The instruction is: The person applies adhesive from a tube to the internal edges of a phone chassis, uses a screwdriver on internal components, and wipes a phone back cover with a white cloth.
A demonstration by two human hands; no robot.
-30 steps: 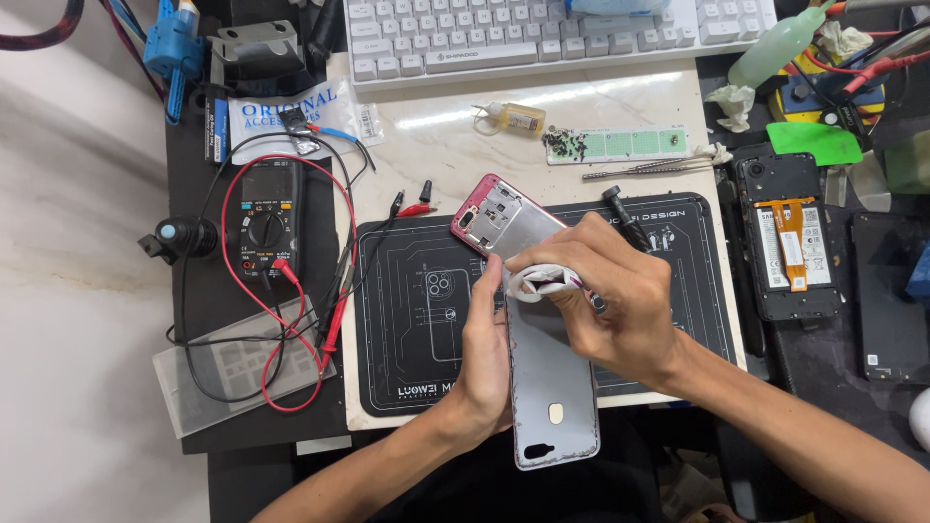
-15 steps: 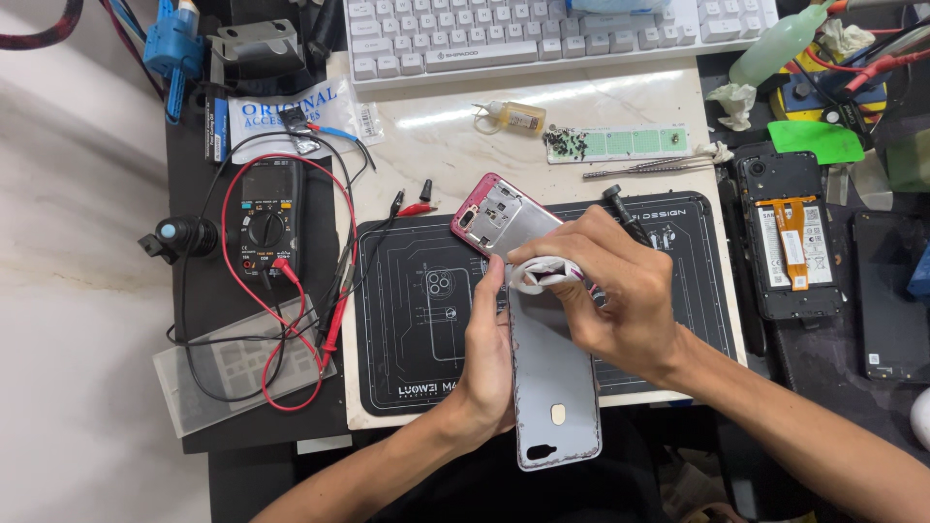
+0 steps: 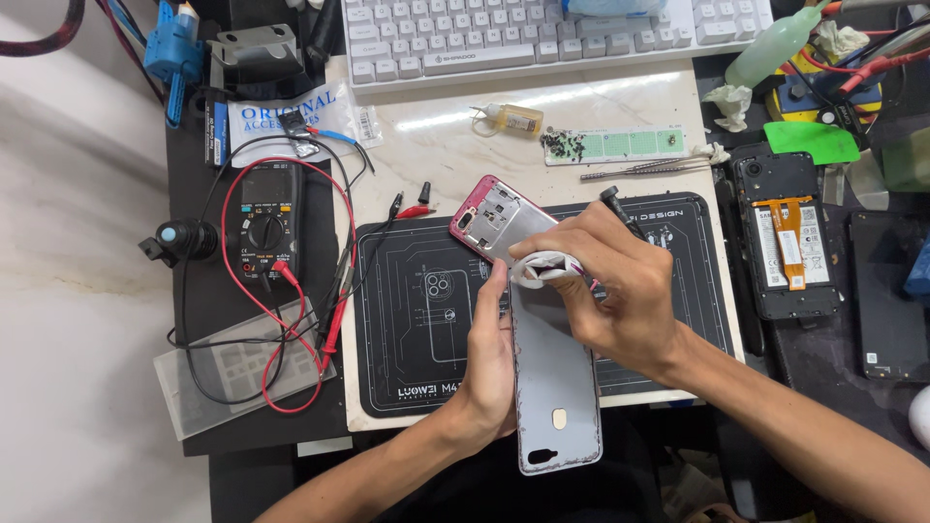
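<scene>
My left hand [image 3: 492, 360] grips the left edge of a grey phone back cover [image 3: 557, 387], which lies lengthwise over the black work mat [image 3: 407, 310] and juts past the table's front edge. My right hand [image 3: 610, 281] is closed on a crumpled white cloth [image 3: 541, 266] and presses it onto the cover's upper end. A pink-framed opened phone [image 3: 494, 221] lies just beyond the cloth, partly hidden by my right hand.
A multimeter [image 3: 268, 221] with red and black leads sits at the left. At the back stands a white keyboard [image 3: 523, 34]. An opened phone [image 3: 787, 247] and a dark phone [image 3: 886, 291] lie at right. Tweezers [image 3: 639, 170] and a screw strip [image 3: 610, 145] rest behind the mat.
My right hand with the cloth has shifted slightly along the top of the cover. The left hand and cover stay put.
</scene>
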